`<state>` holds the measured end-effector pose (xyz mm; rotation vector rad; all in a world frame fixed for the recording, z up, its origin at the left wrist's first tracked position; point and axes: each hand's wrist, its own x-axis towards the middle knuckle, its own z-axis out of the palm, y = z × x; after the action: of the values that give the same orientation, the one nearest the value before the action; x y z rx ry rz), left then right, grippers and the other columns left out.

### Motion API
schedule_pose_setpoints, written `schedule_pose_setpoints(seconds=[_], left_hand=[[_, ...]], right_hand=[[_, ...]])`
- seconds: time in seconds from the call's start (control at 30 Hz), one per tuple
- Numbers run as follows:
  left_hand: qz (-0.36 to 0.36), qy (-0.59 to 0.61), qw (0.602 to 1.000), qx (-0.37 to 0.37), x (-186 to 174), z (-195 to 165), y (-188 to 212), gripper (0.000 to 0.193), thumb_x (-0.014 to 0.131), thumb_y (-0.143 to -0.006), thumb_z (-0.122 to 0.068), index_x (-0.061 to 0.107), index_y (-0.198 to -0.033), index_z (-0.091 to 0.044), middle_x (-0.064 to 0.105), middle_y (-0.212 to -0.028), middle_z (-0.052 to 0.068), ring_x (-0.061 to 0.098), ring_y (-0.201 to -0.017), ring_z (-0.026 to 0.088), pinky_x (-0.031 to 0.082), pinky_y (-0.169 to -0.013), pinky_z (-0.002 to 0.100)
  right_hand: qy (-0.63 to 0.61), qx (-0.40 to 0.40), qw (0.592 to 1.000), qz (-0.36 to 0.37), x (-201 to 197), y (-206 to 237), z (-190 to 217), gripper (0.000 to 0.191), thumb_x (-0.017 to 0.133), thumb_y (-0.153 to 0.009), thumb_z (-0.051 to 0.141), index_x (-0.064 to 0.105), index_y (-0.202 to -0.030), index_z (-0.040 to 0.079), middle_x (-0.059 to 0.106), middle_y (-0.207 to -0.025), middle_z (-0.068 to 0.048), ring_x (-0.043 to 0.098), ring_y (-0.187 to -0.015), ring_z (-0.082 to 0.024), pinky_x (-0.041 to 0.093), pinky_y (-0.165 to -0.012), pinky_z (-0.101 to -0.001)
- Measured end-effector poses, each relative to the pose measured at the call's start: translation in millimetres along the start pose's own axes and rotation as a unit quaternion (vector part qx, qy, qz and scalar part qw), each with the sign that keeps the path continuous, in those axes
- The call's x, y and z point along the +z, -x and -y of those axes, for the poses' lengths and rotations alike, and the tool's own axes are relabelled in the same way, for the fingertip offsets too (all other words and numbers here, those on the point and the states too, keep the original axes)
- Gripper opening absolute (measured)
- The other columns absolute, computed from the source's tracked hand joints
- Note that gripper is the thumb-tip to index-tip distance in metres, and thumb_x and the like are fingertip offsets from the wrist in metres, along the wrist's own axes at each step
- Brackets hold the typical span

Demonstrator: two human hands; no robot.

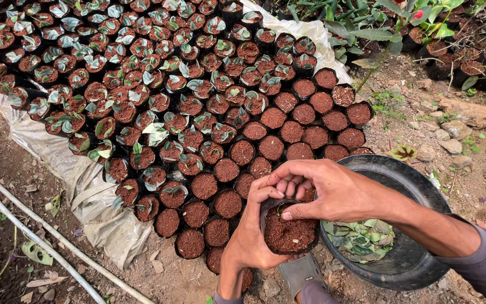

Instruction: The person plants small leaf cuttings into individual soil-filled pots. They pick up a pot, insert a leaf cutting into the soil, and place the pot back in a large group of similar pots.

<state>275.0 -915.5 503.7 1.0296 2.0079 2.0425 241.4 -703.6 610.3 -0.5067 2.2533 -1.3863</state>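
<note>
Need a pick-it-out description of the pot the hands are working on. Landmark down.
Start at the big black basin at lower right holding cut leaves. Just left of its rim, at the near edge of the block of soil-filled pots, is the small black pot. Only it is cupped by the left hand, with the right hand pressing its soil.

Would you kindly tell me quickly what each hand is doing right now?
Left hand: closed around the small black soil-filled nursery pot, holding it.
Right hand: fingers bent, pressing into the pot's soil at its rim; holds nothing visible.

Black pot (268, 209) in hand: reddish-brown fill. Black basin (417, 180) beside the hands: green leaves (361, 239), apparently pale-veined.
</note>
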Motion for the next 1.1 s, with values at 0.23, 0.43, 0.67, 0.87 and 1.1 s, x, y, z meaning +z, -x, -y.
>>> schedule_pose_setpoints(seconds=[0.23,0.43,0.67,0.87,1.1], left_hand=[[0.016,-0.044,0.999,0.017,-1.2,-4.2,0.8,0.103,0.097,-0.061,-0.019,0.039,-0.146,-0.014,0.043,-0.151,0.021,0.048,-0.149,0.039,0.046,-0.123,0.051],[0.005,0.046,0.999,0.005,-1.5,-4.5,-1.6,0.101,0.095,-0.064,-0.014,0.038,-0.147,-0.013,0.037,-0.157,0.02,0.047,-0.146,0.035,0.043,-0.129,0.05],[-0.004,0.01,1.0,0.001,-0.3,-2.9,-0.9,0.1,0.094,-0.061,-0.011,0.039,-0.145,-0.012,0.038,-0.152,0.019,0.048,-0.148,0.035,0.043,-0.127,0.049],[-0.108,-0.069,0.992,0.0,1.1,2.8,-9.7,0.099,0.096,-0.061,-0.01,0.037,-0.141,-0.009,0.044,-0.143,0.017,0.049,-0.14,0.033,0.043,-0.121,0.045],[-0.2,-0.112,0.973,-0.004,-1.7,1.6,-18.6,0.1,0.096,-0.06,-0.008,0.037,-0.141,-0.005,0.047,-0.139,0.016,0.055,-0.134,0.031,0.046,-0.117,0.042]], right_hand=[[-0.01,0.03,1.0,0.001,3.2,0.5,2.2,0.045,0.087,-0.07,0.021,0.07,-0.11,0.006,0.072,-0.093,0.001,0.065,-0.082,-0.01,0.057,-0.074,-0.0277],[-0.007,-0.037,0.999,0.012,-1.2,4.3,1.3,0.043,0.081,-0.078,0.017,0.068,-0.117,0.005,0.071,-0.101,0.0,0.065,-0.088,-0.01,0.056,-0.08,-0.0278],[0.001,0.007,1.0,-0.03,8.2,0.4,2.2,0.042,0.084,-0.076,0.015,0.068,-0.115,0.005,0.07,-0.097,-0.002,0.064,-0.085,-0.012,0.056,-0.076,-0.029],[0.077,-0.159,0.966,-0.191,3.4,2.8,7.4,0.047,0.079,-0.081,0.013,0.062,-0.124,0.002,0.067,-0.121,-0.009,0.069,-0.109,-0.019,0.057,-0.092,-0.0318],[0.325,-0.315,0.873,-0.183,11.7,13.1,14.6,0.032,0.074,-0.077,0.025,0.073,-0.104,0.01,0.058,-0.136,-0.016,0.053,-0.131,-0.038,0.042,-0.11,-0.0543]])
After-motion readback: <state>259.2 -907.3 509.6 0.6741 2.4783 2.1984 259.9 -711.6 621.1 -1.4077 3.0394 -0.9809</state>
